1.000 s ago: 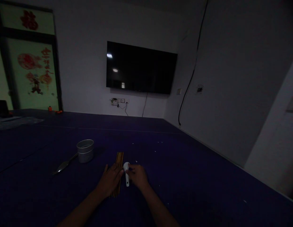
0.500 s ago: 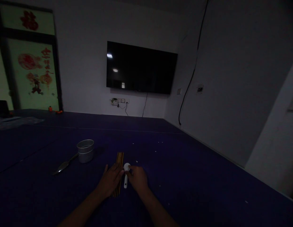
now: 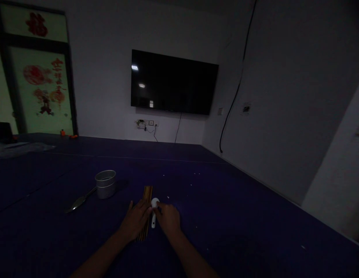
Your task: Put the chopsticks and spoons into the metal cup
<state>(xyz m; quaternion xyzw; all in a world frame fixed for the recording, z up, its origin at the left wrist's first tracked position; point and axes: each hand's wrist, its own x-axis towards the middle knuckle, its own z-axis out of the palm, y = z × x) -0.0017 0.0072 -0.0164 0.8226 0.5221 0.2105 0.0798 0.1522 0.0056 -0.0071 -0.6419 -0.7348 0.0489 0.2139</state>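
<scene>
My left hand (image 3: 135, 221) lies with fingers stretched across a bundle of brown chopsticks (image 3: 148, 190), hiding its middle part. Just right of the bundle is a small white spoon (image 3: 153, 220), its bowl pointing away from me and its handle towards me. The fingers of my right hand (image 3: 168, 219) are closed on the spoon near its bowl. My left fingertips reach close to the spoon's edge; whether they touch it is hard to tell. Farther left stands a grey metal cup (image 3: 105, 186), with a large metal spoon (image 3: 80, 201) lying beside it.
A dark blue surface (image 3: 240, 216) spreads under everything, with several small white scraps scattered on it. Clear plastic sheeting (image 3: 26, 150) lies at the far left. Small orange objects (image 3: 73, 136) sit near the door. A black cable (image 3: 232, 106) hangs down the right wall.
The white spoon has shifted very slightly away from me along the chopsticks, with my right hand still on it. My left hand stays on the bundle.
</scene>
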